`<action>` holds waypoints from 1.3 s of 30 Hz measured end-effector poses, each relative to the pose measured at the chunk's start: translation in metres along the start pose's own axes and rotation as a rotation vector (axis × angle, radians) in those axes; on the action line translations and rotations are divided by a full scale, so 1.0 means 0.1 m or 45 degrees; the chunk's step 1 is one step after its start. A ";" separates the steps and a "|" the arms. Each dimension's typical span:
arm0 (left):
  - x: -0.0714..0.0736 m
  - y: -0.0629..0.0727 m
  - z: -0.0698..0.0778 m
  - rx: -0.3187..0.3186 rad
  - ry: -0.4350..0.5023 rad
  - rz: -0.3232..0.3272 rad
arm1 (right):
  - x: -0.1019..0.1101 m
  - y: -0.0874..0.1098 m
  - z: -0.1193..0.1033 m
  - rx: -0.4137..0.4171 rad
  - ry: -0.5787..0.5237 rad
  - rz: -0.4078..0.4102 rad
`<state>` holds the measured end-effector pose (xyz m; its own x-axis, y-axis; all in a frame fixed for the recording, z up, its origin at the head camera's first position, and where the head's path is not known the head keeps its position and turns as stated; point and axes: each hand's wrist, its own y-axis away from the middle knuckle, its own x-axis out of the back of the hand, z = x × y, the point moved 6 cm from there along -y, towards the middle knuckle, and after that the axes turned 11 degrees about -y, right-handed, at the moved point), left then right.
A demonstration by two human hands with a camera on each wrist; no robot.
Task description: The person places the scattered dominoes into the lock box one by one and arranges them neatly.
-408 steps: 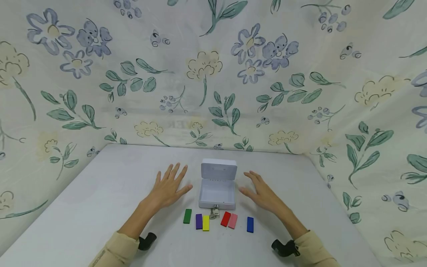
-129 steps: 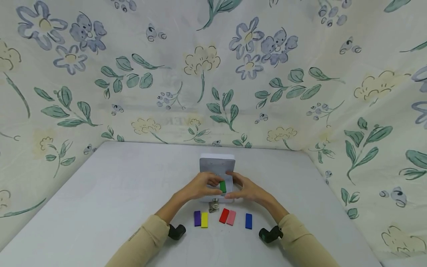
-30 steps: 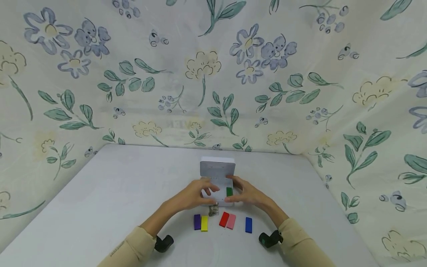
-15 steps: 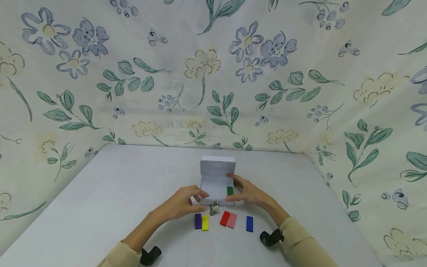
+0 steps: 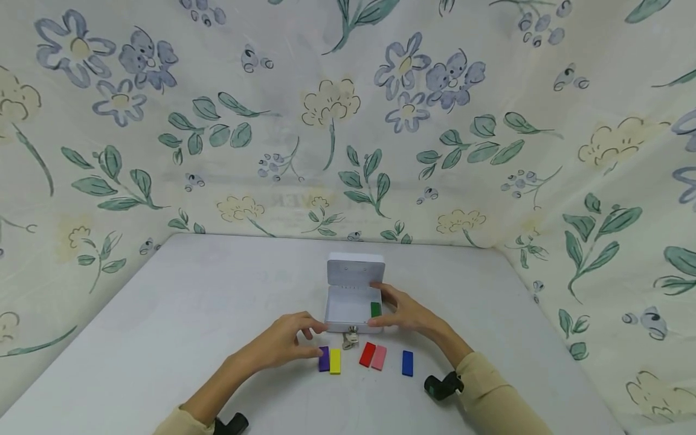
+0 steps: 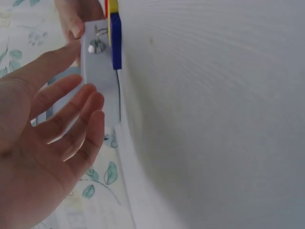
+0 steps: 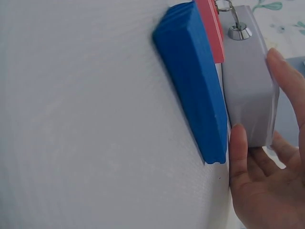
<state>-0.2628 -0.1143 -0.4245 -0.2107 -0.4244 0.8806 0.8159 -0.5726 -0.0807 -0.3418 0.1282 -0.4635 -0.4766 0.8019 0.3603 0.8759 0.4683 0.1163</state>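
Note:
A small white lockable metal box (image 5: pixel 354 329) stands with its lid (image 5: pixel 356 273) raised and keys (image 5: pixel 348 343) in its front lock. Inside, by the right wall, lies a green bar (image 5: pixel 376 309). My right hand (image 5: pixel 405 311) holds the box's right end, thumb at the front corner and fingers farther back. My left hand (image 5: pixel 277 344), loosely curved and holding nothing, hovers beside the purple bar (image 5: pixel 324 360); in the left wrist view a gap separates the hand from that bar (image 6: pixel 116 43). A yellow bar (image 5: pixel 335 362) lies against the purple one.
In front of the box lie a red bar (image 5: pixel 367 354) and a pink bar (image 5: pixel 379 357) side by side. A blue bar (image 5: pixel 407 364) with a ridged end, like modelling clay, lies farther right. Flower-printed cloth (image 5: pixel 272 151) surrounds the white table (image 5: pixel 217 290).
The green bar went from the table into the box, released by my left hand. That hand then moved out leftward and toward me, beside the purple bar. My right hand stayed on the box.

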 end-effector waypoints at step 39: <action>-0.08 0.01 -0.02 0.042 -0.167 -0.088 | 0.00 0.01 0.00 0.000 -0.033 -0.027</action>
<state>-0.2613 -0.1122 -0.4325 -0.1965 -0.2883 0.9371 0.8195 -0.5730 -0.0044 -0.3410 0.1289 -0.4633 -0.4968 0.8012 0.3335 0.8656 0.4851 0.1239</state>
